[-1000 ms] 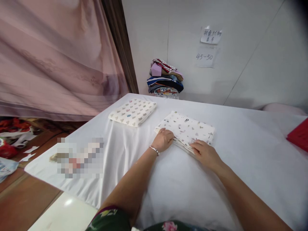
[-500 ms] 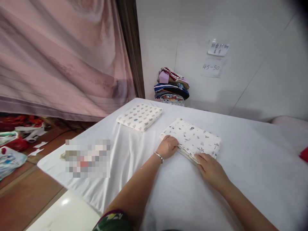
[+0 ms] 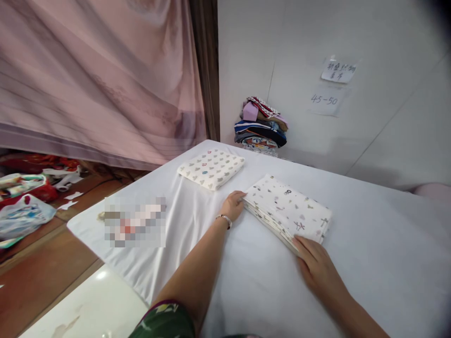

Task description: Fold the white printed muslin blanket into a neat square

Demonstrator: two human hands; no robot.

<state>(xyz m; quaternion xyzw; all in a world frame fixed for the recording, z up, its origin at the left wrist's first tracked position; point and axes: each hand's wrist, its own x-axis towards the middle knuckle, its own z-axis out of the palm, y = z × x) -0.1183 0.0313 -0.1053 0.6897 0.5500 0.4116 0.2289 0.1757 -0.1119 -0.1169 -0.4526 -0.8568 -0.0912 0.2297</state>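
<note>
A folded white cloth with small printed figures (image 3: 287,206) lies on the white-covered table (image 3: 373,263), its layered edge facing me. My left hand (image 3: 233,206), with a bracelet at the wrist, pinches the near left corner of this cloth. At the near right corner, my right hand (image 3: 313,258) grips the edge, fingers on top and the thumb out of sight. Farther back to the left rests a second folded cloth with grey printed shapes (image 3: 211,169), apart from both hands.
A blurred-out item (image 3: 136,223) lies on the table's left part. Behind the table a pile of folded clothes (image 3: 260,124) stands against the wall. A pink curtain (image 3: 105,84) hangs at the left, with bags (image 3: 26,218) on the floor beneath it.
My left hand has slid left along the near edge to the cloth's corner. The right hand stays at its corner. The view has turned slightly left.
</note>
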